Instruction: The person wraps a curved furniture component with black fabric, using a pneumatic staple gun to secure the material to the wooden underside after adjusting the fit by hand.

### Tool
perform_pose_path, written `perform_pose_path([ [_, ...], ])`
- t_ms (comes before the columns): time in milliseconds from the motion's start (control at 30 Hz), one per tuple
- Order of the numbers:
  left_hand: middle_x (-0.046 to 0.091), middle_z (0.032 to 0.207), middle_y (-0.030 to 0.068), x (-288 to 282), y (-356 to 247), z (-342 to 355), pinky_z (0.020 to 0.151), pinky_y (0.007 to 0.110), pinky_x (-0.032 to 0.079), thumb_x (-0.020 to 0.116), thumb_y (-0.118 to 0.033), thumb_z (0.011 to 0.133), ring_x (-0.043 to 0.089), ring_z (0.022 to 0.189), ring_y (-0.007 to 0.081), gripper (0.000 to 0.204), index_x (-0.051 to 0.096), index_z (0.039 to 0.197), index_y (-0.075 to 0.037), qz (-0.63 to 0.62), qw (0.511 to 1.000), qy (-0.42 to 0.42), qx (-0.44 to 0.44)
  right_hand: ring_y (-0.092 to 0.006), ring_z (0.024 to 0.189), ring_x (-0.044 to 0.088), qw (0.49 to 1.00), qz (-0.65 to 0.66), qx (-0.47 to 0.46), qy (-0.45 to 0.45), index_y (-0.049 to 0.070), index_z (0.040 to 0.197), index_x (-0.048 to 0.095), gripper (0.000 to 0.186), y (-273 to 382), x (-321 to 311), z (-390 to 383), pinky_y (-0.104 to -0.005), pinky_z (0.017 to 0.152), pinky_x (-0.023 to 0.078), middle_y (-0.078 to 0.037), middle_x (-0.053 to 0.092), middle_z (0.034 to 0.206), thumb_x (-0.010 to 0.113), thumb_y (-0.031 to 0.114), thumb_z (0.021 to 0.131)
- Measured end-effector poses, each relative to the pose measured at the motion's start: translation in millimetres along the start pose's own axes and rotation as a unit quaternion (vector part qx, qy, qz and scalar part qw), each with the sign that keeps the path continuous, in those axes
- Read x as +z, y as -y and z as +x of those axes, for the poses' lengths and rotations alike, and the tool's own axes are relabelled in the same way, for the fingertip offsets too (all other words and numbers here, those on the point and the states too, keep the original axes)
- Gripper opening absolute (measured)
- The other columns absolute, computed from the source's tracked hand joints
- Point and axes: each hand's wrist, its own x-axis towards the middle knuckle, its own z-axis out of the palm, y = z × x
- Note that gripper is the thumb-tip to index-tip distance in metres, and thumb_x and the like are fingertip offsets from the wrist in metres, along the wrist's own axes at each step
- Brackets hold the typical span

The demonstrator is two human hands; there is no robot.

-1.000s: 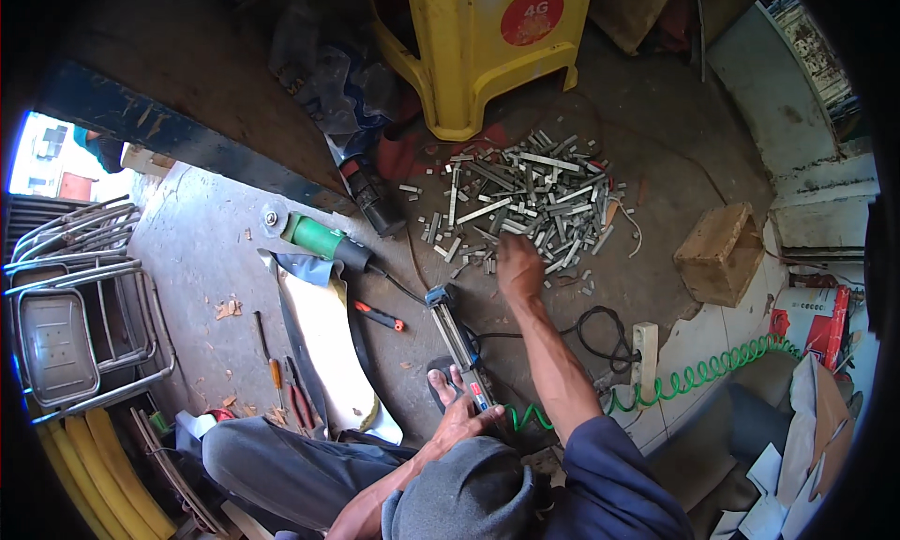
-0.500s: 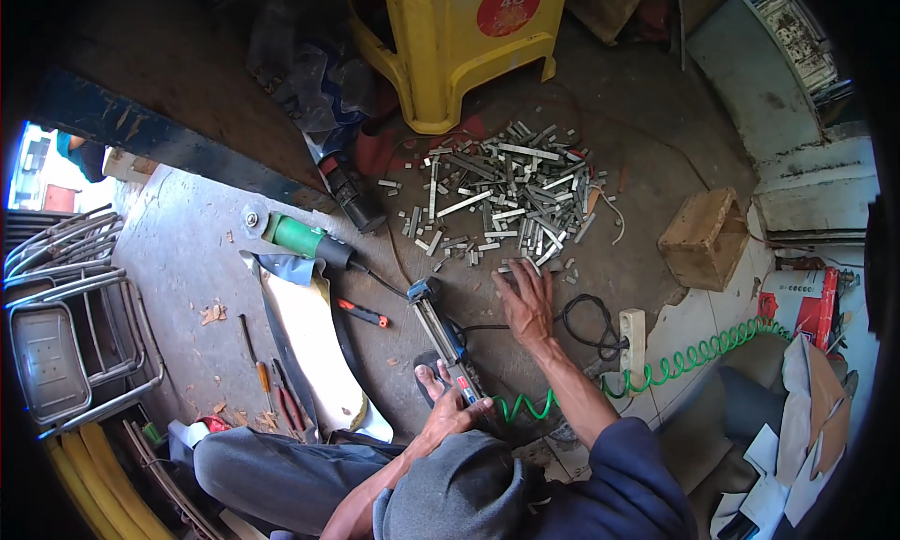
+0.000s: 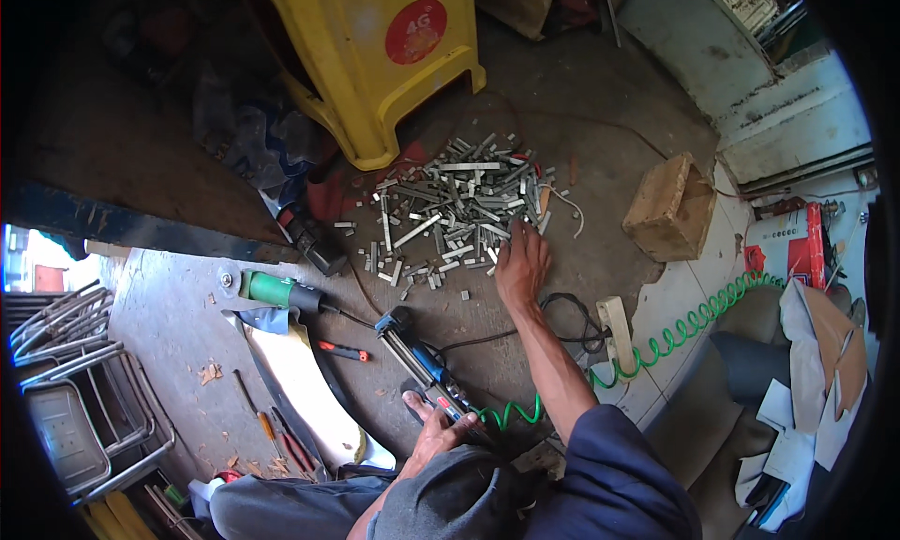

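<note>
With the right hand at the near edge of the pile of metal strips on the floor, whether its fingers gripped anything I couldn't tell, and the left hand holding the air tool, I judged this a picking step, calling for a narrow pinch.

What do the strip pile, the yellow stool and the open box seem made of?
Strip pile: probably bare metal, grey and shiny, with bright glints. Yellow stool: likely moulded plastic, smooth, rounded edges. Open box: apparently unpainted wood, brown, stained.
</note>
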Motion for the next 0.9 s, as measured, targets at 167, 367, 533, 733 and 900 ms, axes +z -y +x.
perform_pose_path([
  [167, 0.064, 0.123, 0.0233, -5.3, 22.1, 15.5, 0.12, 0.036, 0.024, 0.064, -0.027, 0.103, 0.065, 0.116, 0.0296, 0.056, 0.043, 0.136, 0.013, 0.16, 0.979, 0.008, 0.129, -0.0326, 0.119, 0.054, 0.993, 0.045, -0.023, 0.103, 0.006, 0.12, 0.069, 0.033, 0.3, -0.4, -2.7, -0.0494, 0.102, 0.043, -0.012, 0.061, 0.131, 0.066, 0.007, 0.088],
  [367, 0.073, 0.102, 0.0223, 0.8, 48.7, 29.9, 0.124, 0.036, 0.002, 0.063, -0.032, 0.103, 0.067, 0.112, 0.0296, 0.041, 0.071, 0.11, 0.008, -0.078, 0.996, -0.029, 0.031, -0.0394, 0.099, 0.063, 0.989, 0.09, 0.097, -0.059, 0.002, 0.11, 0.071, 0.023, -34.5, 2.1, 7.1, -0.0454, 0.088, 0.051, -0.018, 0.068, 0.104, 0.064, 0.002, 0.089],
  [533, 0.075, 0.098, 0.0188, 2.1, 37.9, 24.1, 0.118, 0.034, 0.024, 0.065, -0.031, 0.102, 0.07, 0.104, 0.0286, 0.038, 0.071, 0.109, 0.005, -0.002, 0.993, -0.045, 0.113, -0.0399, 0.101, 0.064, 0.98, 0.115, 0.154, -0.04, 0.004, 0.108, 0.073, 0.02, -45.4, -1.0, 21.2, -0.049, 0.087, 0.051, -0.018, 0.069, 0.102, 0.064, 0.01, 0.09],
  [733, 0.075, 0.1, 0.0193, 4.7, 15.6, 12.8, 0.111, 0.035, 0.037, 0.066, -0.034, 0.1, 0.069, 0.103, 0.0284, 0.039, 0.071, 0.11, 0.004, -0.038, 0.998, -0.036, 0.036, -0.0376, 0.095, 0.066, 0.974, 0.09, 0.205, 0.03, 0.006, 0.099, 0.075, 0.022, -31.5, 2.2, 35.5, -0.0486, 0.083, 0.052, -0.015, 0.071, 0.096, 0.069, 0.025, 0.089],
  [900, 0.075, 0.099, 0.0193, 7.5, 4.4, 3.8, 0.112, 0.036, 0.036, 0.067, -0.034, 0.1, 0.068, 0.105, 0.031, 0.041, 0.07, 0.11, 0.005, 0.021, 0.998, -0.056, 0.036, -0.0369, 0.088, 0.068, 0.972, 0.127, 0.199, -0.012, 0.009, 0.095, 0.076, 0.02, -29.1, 12.2, 38.1, -0.048, 0.079, 0.053, -0.014, 0.072, 0.091, 0.07, 0.026, 0.089],
])
